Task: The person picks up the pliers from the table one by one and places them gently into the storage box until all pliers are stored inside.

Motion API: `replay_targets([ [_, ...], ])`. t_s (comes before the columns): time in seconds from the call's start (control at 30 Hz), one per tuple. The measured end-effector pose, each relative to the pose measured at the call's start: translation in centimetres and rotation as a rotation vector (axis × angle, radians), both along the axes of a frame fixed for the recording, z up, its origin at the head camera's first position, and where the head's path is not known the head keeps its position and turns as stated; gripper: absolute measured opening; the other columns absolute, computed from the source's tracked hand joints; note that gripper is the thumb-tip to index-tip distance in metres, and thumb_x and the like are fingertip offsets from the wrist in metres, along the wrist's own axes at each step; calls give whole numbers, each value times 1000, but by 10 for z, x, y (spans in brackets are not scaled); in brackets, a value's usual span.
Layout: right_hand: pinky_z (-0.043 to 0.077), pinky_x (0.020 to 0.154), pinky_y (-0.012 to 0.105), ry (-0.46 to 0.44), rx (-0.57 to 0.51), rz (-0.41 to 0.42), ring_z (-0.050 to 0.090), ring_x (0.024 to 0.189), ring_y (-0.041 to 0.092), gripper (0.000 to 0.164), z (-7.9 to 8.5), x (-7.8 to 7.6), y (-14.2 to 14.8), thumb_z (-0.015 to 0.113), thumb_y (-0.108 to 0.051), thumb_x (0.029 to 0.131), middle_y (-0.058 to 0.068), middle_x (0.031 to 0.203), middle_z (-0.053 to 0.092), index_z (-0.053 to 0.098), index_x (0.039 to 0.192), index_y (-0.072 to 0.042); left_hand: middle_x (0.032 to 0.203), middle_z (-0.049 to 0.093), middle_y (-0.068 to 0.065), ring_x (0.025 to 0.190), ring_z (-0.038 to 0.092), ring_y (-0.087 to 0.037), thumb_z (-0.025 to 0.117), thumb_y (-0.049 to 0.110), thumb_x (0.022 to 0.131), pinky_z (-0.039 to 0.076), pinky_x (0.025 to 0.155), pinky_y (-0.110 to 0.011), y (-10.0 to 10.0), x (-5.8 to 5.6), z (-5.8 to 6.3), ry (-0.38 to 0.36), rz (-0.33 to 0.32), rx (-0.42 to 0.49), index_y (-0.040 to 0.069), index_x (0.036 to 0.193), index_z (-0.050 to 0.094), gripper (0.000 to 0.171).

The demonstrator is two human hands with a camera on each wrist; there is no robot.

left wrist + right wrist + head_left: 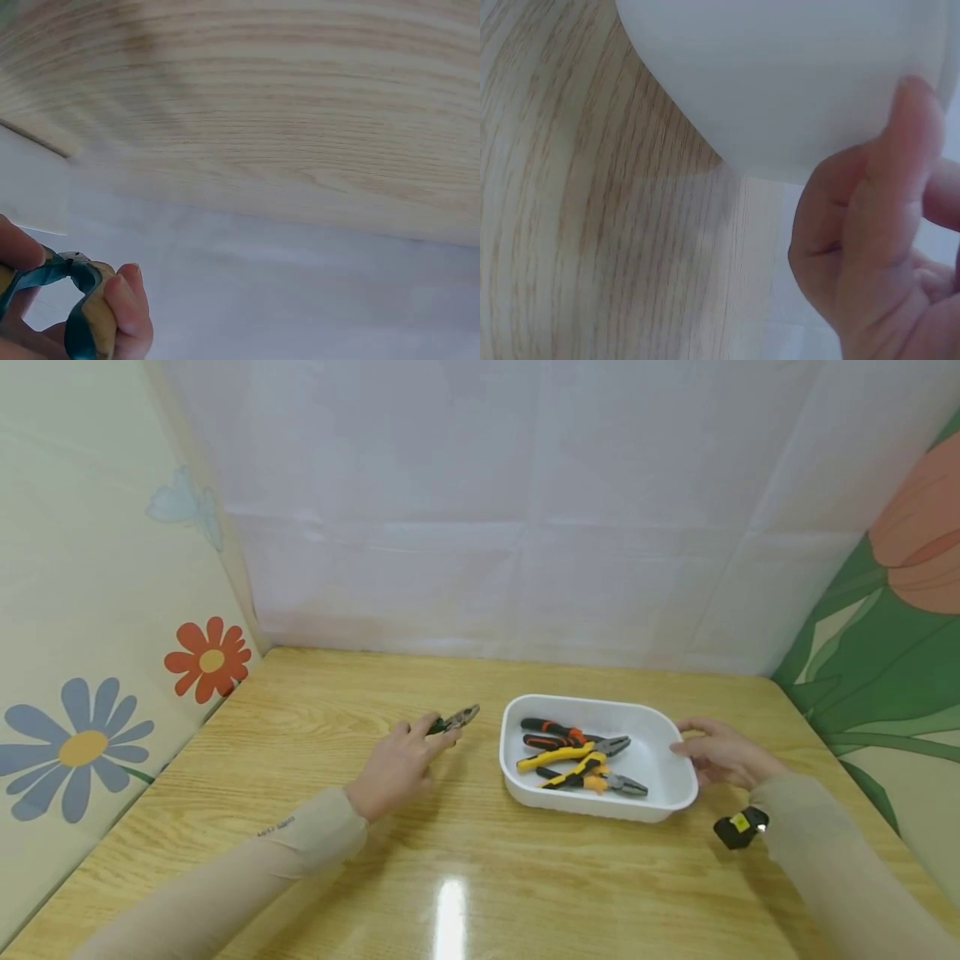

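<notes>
My left hand (397,764) holds a pair of pliers (461,718) just above the table, left of a white plastic tray (678,777). In the left wrist view, fingers and thumb are round the pliers' teal-and-tan handles (88,319), which stand spread apart. At the tray's right end, my right hand (723,752) grips the rim. The right wrist view has its thumb (911,142) against the tray's white wall (780,82), the other fingers curled. Inside the tray lie red-and-black-handled pliers (551,727), yellow-and-black pliers (555,757) and orange-and-black pliers (596,782), partly overlapping.
A wood-grain table (450,843) carries the tray. Behind it hangs a pale cloth backdrop (525,527), with flower-printed sheets (82,568) along the sides. A small black device with a yellow label (738,827) sits by my right wrist.
</notes>
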State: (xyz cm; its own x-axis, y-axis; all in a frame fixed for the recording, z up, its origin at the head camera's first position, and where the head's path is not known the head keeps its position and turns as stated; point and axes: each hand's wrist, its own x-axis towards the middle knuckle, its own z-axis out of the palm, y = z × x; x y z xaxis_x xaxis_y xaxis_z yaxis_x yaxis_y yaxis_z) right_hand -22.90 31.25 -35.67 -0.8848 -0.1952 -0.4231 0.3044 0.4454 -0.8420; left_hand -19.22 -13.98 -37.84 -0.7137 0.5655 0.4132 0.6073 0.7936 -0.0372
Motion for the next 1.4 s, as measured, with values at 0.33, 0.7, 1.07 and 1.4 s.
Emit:
replay_targets([
  [0.33,57,70,37,-11,-1,-13,63,82,20,51,2,1,-2,52,-8,97,19,112,55,26,137,12,125,54,-23,64,50,-27,67,-4,71,41,46,-30,2,-7,4,62,-27,-33,19,135,59,69],
  [0.7,57,70,37,-14,9,-15,63,82,20,53,1,1,-2,51,-9,98,21,115,53,25,139,12,130,53,-26,68,52,-28,68,-4,74,40,43,-26,6,-9,15,-29,-10,-47,19,134,60,64],
  [1.07,57,70,38,5,-78,8,63,80,19,50,-2,3,0,49,-3,97,12,102,57,23,134,16,127,54,-23,71,53,-27,63,-6,75,41,46,-26,9,-12,22,-28,-58,-55,20,131,61,62],
  [1.4,57,68,37,4,-83,1,63,79,19,47,-3,2,0,50,-4,96,10,98,57,25,132,14,123,55,-20,72,54,-28,63,-7,76,38,41,-25,19,-15,26,15,-87,-61,20,129,63,59],
])
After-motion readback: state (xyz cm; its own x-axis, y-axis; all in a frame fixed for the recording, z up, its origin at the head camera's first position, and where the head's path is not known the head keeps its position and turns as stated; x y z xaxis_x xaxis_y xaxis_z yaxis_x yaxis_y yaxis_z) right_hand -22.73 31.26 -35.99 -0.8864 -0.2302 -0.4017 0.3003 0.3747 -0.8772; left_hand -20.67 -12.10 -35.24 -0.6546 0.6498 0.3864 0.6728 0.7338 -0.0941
